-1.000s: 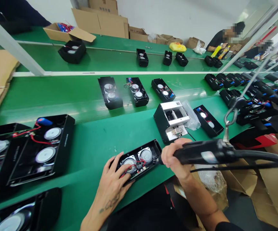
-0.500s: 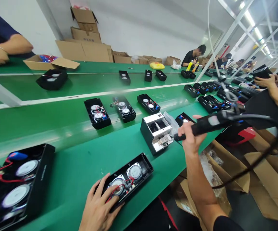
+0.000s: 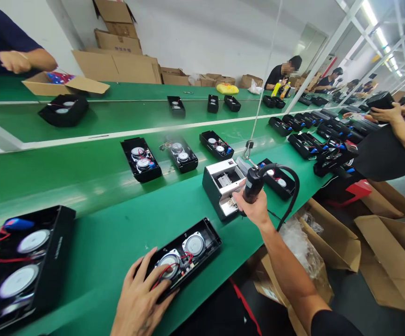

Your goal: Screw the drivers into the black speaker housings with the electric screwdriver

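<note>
My left hand [image 3: 143, 291] grips the near end of a black speaker housing [image 3: 207, 239] that lies on the green bench. Two round silver drivers and red wires show inside it. In my right hand [image 3: 256, 205] is a black electric screwdriver [image 3: 253, 184], held upright and hanging from a cord, with a cable looping off its top. Its lower end is hidden behind the hand, close to the front of a black-and-silver screw feeder [image 3: 219, 186]. Behind the tool another open speaker housing [image 3: 281, 184] rests on the bench.
Several open speaker housings [image 3: 141, 161] sit on the green conveyor [image 3: 94, 172], with a large one [image 3: 53, 261] close at left. Cardboard boxes [image 3: 331, 238] stand below the bench at right. Co-workers [image 3: 282, 74] are across the line and at far right.
My right hand has swung the screwdriver from nearly level to upright and moved it left, beside the screw feeder. My left hand stays on the speaker housing.
</note>
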The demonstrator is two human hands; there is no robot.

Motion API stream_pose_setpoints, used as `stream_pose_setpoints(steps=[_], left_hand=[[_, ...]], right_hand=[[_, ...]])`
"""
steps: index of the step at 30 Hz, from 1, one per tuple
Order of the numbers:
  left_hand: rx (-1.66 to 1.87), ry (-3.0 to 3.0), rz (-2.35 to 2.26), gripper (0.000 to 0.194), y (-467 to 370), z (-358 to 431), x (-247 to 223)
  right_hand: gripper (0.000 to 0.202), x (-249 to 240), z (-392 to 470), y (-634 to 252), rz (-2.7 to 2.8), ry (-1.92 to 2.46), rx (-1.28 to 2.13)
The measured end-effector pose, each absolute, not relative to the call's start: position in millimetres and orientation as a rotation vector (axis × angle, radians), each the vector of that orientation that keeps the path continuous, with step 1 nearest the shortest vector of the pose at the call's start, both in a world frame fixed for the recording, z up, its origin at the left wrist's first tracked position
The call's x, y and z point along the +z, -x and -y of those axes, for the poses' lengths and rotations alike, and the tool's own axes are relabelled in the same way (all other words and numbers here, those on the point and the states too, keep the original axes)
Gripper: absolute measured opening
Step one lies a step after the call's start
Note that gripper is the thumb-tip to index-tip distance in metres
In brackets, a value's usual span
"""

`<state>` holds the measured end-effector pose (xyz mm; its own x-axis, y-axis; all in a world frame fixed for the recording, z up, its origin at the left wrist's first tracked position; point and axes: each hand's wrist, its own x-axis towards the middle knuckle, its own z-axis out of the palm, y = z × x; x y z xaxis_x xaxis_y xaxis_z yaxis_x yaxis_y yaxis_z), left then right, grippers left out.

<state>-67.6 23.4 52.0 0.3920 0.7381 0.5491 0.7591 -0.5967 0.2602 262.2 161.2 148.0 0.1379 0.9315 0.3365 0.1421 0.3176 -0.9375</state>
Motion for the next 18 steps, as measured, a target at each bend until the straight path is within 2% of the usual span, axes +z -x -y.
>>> stream_pose_setpoints(steps=[4, 10, 18], left_hand=[[-0.979, 2.618, 1.420, 0.016, 68, -21, 52], [-0.888, 2.674, 1.478, 0.013, 68, -15, 54], [-0.935, 2.680, 1.543, 0.010, 64, -13, 59]], right_hand=[[0.039, 150, -128, -252, 1.224, 0.952, 0.994], [0.032, 161, -86, -216, 1.212, 0.627, 1.038], [0.035, 129, -77, -175, 1.365, 0.567, 1.109]])
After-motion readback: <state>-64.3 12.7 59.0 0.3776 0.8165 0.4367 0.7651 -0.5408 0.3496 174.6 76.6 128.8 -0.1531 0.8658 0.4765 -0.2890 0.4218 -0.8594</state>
